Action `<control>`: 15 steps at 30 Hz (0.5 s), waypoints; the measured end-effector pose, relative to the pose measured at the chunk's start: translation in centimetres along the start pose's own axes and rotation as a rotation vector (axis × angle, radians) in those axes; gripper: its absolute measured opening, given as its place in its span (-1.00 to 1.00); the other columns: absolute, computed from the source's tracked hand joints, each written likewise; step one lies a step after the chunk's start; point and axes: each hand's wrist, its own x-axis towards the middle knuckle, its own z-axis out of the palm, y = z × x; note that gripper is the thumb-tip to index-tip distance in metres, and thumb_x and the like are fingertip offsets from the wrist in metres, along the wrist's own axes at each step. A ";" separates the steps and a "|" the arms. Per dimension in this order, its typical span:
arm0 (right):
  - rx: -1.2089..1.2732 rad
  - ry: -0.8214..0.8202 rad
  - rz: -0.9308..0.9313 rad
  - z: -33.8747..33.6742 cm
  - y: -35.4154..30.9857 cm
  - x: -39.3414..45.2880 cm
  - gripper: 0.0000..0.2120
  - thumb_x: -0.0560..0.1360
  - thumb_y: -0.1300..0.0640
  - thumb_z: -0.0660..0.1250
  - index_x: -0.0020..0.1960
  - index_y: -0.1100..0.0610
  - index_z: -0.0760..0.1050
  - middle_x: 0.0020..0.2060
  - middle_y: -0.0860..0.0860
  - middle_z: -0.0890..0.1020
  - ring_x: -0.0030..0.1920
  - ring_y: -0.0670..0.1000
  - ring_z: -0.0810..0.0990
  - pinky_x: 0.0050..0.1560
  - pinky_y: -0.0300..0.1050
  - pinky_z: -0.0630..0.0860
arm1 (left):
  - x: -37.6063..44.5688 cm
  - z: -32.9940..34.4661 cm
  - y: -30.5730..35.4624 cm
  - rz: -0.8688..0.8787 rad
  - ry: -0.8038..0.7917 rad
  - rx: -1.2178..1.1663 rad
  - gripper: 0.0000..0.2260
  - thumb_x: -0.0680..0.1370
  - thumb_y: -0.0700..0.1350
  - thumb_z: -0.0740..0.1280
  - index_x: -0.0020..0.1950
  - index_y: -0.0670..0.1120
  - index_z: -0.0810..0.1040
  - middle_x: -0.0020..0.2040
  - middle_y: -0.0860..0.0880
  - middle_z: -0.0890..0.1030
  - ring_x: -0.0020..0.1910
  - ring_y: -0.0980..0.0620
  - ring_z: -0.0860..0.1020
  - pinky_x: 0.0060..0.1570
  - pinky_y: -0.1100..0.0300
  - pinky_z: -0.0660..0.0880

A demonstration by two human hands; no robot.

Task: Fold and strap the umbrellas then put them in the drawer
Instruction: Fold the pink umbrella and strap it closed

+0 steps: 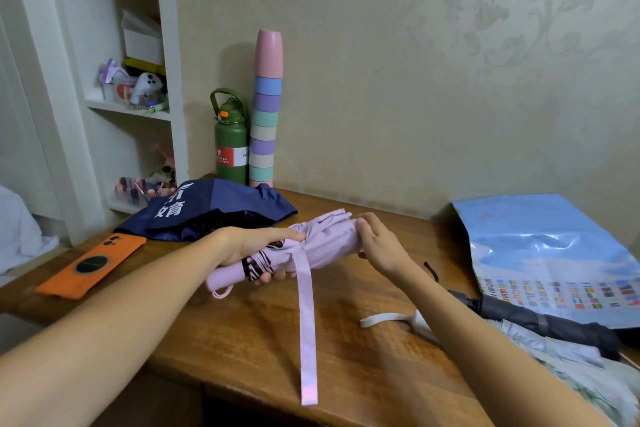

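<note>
The pink strap (307,329) hangs loose from the pink umbrella (311,246), held just above the counter (249,340). The left hand (256,250) grips its handle end, fingers (273,277) curled underneath; the right hand (379,246) pinches the folded canopy's far end. Behind lies 1 navy umbrella (214,208), unfolded; a dark umbrella (540,322) lies at right beside an orange phone (91,265) far left.

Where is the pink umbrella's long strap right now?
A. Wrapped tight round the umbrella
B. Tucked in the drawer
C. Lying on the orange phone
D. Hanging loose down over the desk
D: the strap hangs loose from the pink umbrella and trails down across the desk, not yet wrapped.
</note>
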 end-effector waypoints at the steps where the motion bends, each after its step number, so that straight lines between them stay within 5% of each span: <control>1: -0.045 0.045 -0.031 0.4 0.2 0.0 -0.66 0.74 0.02 0.04 0.41 0.13 0.40 0.28 0.07 0.57 0.20 0.03 0.56 0.22 -0.04 0.55 | 0.2 -0.3 -0.2 -0.022 -0.027 -0.016 -0.41 0.37 0.39 0.47 -0.02 -0.14 0.63 -0.23 -0.10 0.63 -0.43 0.03 0.58 -0.40 0.23 0.56; 3: -0.155 0.206 -0.181 1.1 0.1 -0.2 -0.76 0.68 0.16 0.16 0.32 0.16 0.42 0.18 0.03 0.53 0.13 -0.02 0.52 0.08 -0.28 0.44 | 0.5 -0.4 -0.4 -0.051 -0.063 -0.033 -0.38 0.42 0.44 0.39 0.02 -0.14 0.60 -0.25 -0.09 0.62 -0.44 0.03 0.57 -0.41 0.22 0.55; 5: -0.358 0.361 -0.489 1.4 0.1 -0.6 -0.88 0.58 0.23 0.24 0.10 0.18 0.46 0.00 0.03 0.49 -0.04 0.02 0.46 -0.09 -0.23 0.41 | 0.6 -0.4 -0.6 -0.052 -0.097 -0.033 -0.35 0.45 0.46 0.32 0.06 -0.14 0.58 -0.25 -0.08 0.61 -0.44 0.03 0.58 -0.41 0.20 0.56; 9: -0.648 0.325 -0.986 2.8 0.7 -1.5 -0.94 0.51 0.24 0.33 -0.03 0.17 0.47 -0.11 0.06 0.50 -0.14 0.04 0.38 -0.11 -0.17 0.35 | 0.8 -0.7 -0.6 -0.063 -0.135 -0.059 -0.35 0.33 0.44 0.48 0.01 -0.13 0.60 -0.22 -0.09 0.60 -0.41 0.00 0.58 -0.37 0.18 0.58; 12: -0.670 0.251 -1.028 3.8 1.3 -1.8 -0.86 0.57 0.14 0.38 0.11 0.14 0.56 0.05 0.04 0.58 -0.01 0.06 0.50 0.03 -0.09 0.50 | 0.9 -0.7 -0.6 -0.061 -0.201 -0.053 -0.35 0.18 0.41 0.60 -0.08 -0.12 0.67 -0.25 -0.08 0.63 -0.41 0.01 0.60 -0.38 0.18 0.59; 15: -0.671 0.158 -0.937 4.0 0.8 -1.9 -0.67 0.59 -0.01 0.38 0.30 0.09 0.55 0.23 0.00 0.58 0.22 0.05 0.51 0.29 -0.05 0.44 | 1.0 -0.3 -0.7 -0.045 -0.153 -0.068 -0.35 0.28 0.41 0.51 -0.06 -0.18 0.67 -0.23 -0.11 0.62 -0.40 0.00 0.60 -0.41 0.18 0.59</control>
